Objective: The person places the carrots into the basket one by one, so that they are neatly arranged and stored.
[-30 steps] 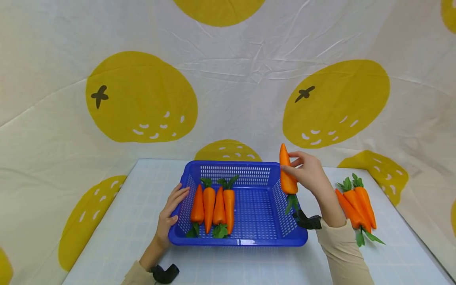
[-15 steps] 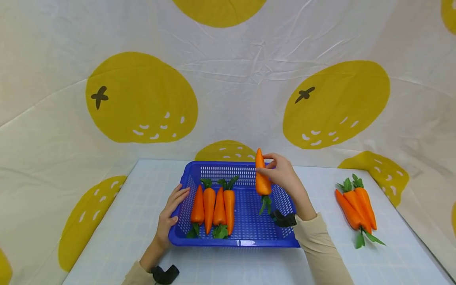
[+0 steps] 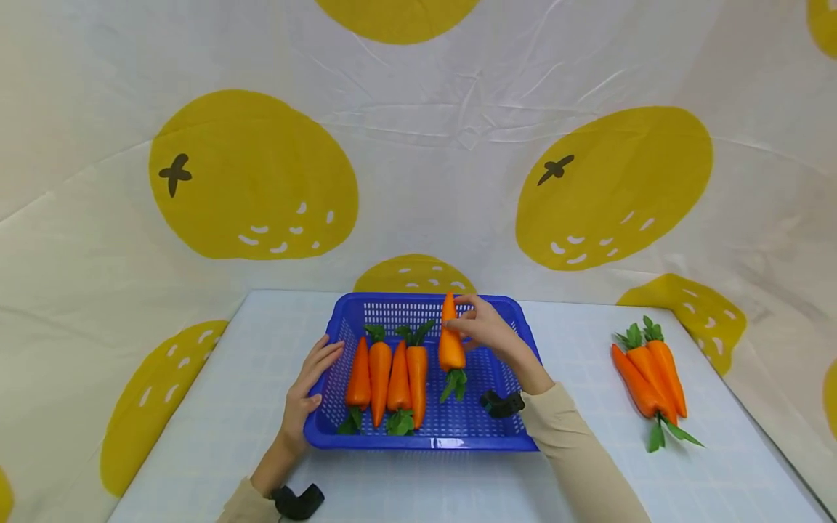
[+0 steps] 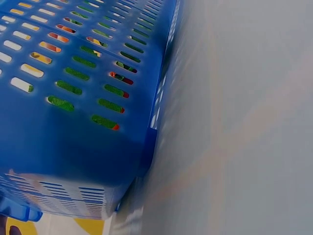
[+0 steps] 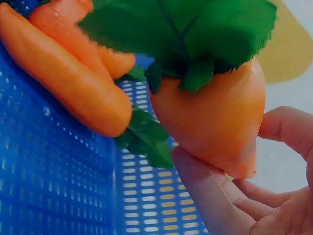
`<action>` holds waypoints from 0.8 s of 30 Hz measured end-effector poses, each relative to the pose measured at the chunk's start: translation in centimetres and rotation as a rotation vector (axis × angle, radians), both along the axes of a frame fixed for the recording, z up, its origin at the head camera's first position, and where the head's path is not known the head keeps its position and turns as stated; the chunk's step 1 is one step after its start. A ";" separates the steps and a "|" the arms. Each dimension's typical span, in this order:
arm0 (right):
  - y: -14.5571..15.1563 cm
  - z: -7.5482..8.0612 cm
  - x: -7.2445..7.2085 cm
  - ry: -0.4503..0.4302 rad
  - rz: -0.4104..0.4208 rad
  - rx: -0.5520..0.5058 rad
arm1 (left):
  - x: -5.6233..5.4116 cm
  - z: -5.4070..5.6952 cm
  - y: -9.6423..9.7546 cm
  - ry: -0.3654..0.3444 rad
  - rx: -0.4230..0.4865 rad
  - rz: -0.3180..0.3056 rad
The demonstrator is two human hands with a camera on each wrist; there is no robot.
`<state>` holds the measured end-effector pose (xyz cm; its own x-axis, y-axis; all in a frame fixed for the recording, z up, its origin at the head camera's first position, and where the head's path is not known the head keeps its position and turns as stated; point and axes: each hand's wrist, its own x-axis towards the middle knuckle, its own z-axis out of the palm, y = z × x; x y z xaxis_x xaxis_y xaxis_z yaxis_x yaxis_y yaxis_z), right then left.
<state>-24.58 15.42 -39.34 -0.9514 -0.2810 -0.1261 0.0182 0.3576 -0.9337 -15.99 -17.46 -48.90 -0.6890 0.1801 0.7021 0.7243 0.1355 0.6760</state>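
Note:
An orange carrot [image 3: 451, 349] with green leaves is pinched between the thumb and fingers of my right hand [image 3: 489, 327], its tip pointing away and its leaves toward me. It is over the middle of a blue plastic basket [image 3: 366, 440]. In the right wrist view the thick end of this carrot [image 5: 210, 117] fills the centre, fingers on both sides. My left hand [image 3: 303, 388] rests at the basket's left rim with its fingers extended. Several carrots [image 3: 417, 378] lie side by side in the left half of the basket, their leaves pointing alternate ways.
A small pile of carrots [image 3: 654, 374] lies on the white table [image 3: 569, 341] right of the basket. Behind the table hangs a cloth [image 3: 431, 181] with yellow fruit prints. The slotted basket wall [image 4: 73, 132] stands close beside the left wrist camera.
My right hand has carried the carrot left from over the basket's right rim to beside the row of carrots, and lower. The left hand stays at the left rim.

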 end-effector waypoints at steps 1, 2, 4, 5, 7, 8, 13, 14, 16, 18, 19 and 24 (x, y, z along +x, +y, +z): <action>-0.1 -0.1 0.0 -0.005 0.005 0.004 | 0.0 0.0 -0.1 -0.001 0.003 -0.001; -0.3 -0.2 0.0 -0.012 0.008 0.009 | 0.0 0.0 -0.1 -0.002 0.004 -0.001; -0.6 -0.4 0.1 -0.020 0.018 0.025 | 0.0 -0.1 -0.2 -0.001 0.006 -0.002; -0.7 -0.5 0.1 -0.024 0.023 0.029 | 0.0 -0.1 -0.2 -0.003 0.008 -0.001; -0.9 -0.8 0.1 -0.036 0.028 0.037 | 0.0 -0.2 -0.2 -0.003 0.007 -0.001; -1.0 -0.9 0.0 -0.040 0.030 0.041 | 0.0 -0.2 -0.2 -0.005 0.004 -0.001; -1.5 -1.5 0.1 -0.050 0.042 0.072 | 0.0 -0.1 -0.2 -0.002 -0.001 0.001; -1.6 -1.6 0.0 -0.048 0.051 0.077 | 0.0 -0.1 -0.2 0.001 -0.002 0.003; -1.8 -1.9 0.0 -0.054 0.064 0.083 | 0.1 0.0 -0.2 0.007 0.000 0.005; -1.9 -2.2 -0.1 -0.052 0.073 0.093 | 0.0 0.0 -0.2 0.008 -0.001 0.003; -1.9 -2.3 -0.2 -0.056 0.075 0.096 | 0.0 0.0 -0.2 0.005 -0.001 0.002; -2.2 -2.7 -0.2 -0.074 0.082 0.132 | -0.1 0.0 -0.1 -0.004 -0.003 -0.004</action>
